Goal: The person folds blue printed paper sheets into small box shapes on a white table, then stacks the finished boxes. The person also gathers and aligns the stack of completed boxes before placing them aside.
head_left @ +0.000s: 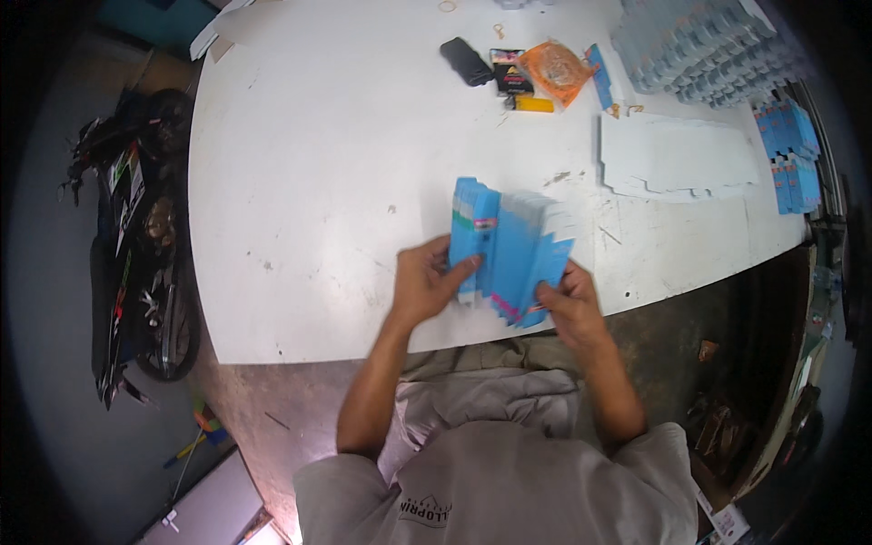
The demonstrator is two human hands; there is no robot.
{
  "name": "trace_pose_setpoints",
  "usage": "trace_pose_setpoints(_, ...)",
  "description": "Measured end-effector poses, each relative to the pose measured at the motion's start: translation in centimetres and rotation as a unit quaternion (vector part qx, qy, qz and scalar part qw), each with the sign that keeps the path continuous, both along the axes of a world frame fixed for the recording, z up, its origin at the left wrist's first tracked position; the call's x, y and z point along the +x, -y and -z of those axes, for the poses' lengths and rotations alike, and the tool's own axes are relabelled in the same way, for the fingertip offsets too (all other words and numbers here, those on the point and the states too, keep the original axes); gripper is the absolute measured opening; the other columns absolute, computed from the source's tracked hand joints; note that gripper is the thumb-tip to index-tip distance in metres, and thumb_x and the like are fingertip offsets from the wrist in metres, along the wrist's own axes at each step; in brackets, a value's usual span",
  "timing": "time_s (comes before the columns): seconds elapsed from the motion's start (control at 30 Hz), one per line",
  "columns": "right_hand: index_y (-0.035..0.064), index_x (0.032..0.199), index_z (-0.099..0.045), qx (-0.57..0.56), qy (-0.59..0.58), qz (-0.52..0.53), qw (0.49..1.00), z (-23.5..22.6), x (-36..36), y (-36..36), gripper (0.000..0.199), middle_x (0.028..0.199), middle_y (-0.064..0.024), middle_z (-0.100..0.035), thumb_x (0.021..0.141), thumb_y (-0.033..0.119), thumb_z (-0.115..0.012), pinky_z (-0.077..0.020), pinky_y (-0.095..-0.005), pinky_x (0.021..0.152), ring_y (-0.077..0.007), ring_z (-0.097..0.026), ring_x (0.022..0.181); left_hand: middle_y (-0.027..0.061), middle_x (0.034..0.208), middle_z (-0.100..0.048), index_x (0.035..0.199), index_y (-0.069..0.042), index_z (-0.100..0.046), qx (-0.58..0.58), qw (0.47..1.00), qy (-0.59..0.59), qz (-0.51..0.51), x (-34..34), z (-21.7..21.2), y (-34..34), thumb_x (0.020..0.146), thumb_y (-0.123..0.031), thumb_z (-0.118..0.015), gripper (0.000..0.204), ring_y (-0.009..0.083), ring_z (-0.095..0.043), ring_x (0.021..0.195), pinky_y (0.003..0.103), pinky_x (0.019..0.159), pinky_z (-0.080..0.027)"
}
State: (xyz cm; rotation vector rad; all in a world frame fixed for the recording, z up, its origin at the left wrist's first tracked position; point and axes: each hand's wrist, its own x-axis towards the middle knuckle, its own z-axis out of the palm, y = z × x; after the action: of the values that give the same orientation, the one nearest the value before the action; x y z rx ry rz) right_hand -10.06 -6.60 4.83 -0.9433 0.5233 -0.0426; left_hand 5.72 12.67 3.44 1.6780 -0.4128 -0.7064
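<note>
Just above the near edge of the white table, both my hands hold blue folded cardboard box sleeves. My left hand point(425, 280) is closed on the left bundle point(470, 227), its thumb across the front face. On the right, my right hand point(570, 300) grips a fanned stack point(529, 250) at its lower right corner, thumb on top. The sleeves are flattened, with pale tabs at their upper ends and a pink patch near the bottom. The two bundles lean against each other along the middle. Most fingers of both hands are hidden behind the card.
On the white table point(300, 182), a pile of flat white card point(677, 156) lies to the right. Tall stacks of grey-white card point(708, 50) and blue bundles point(788, 154) stand beyond. A phone point(465, 61), yellow lighter point(532, 104) and orange packet point(556, 71) lie farther back. A motorbike point(141, 245) stands at left.
</note>
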Motion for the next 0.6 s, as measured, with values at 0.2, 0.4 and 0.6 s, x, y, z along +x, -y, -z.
trace_pose_setpoints(0.2,-0.0042,0.133,-0.061,-0.001,-0.031,0.012,0.999,2.0,0.4,-1.6,0.044,0.115,-0.0095,-0.073,0.095,0.008,-0.078,-0.0611,-0.0310,0.080,-0.0151,-0.069,0.097,0.0140,0.102,-0.078,0.128,0.006,-0.068,0.043,0.997,-0.061,0.020,-1.2,0.4,0.5,0.098,-0.014,-0.075,0.036,0.0122,-0.070,0.091,0.030,0.082,-0.058)
trace_pose_setpoints(0.4,-0.0056,0.121,-0.065,-0.142,-0.024,-0.001,0.990,0.5,1.7,-3.9,0.038,0.105,-0.0112,-0.076,0.094,0.016,-0.080,-0.0585,-0.0292,0.074,-0.0146,-0.071,0.096,0.0153,0.096,-0.074,0.124,0.010,-0.058,0.039,0.993,0.091,-0.067,-4.3,-0.6,2.5,0.088,-0.020,-0.085,0.055,0.0191,-0.070,0.091,0.032,0.082,-0.058)
trace_pose_setpoints(0.6,-0.0021,0.111,-0.074,-0.631,-0.073,-0.148,0.758,-2.4,0.1,-1.2,0.050,0.095,-0.0163,-0.073,0.090,0.043,-0.080,-0.0511,-0.0430,0.086,-0.0311,-0.068,0.094,0.0169,0.104,-0.071,0.114,0.006,-0.059,0.084,0.996,0.017,-0.038,-2.4,-3.3,3.2,0.072,-0.025,-0.095,0.063,0.0262,-0.072,0.091,0.039,0.076,-0.059)
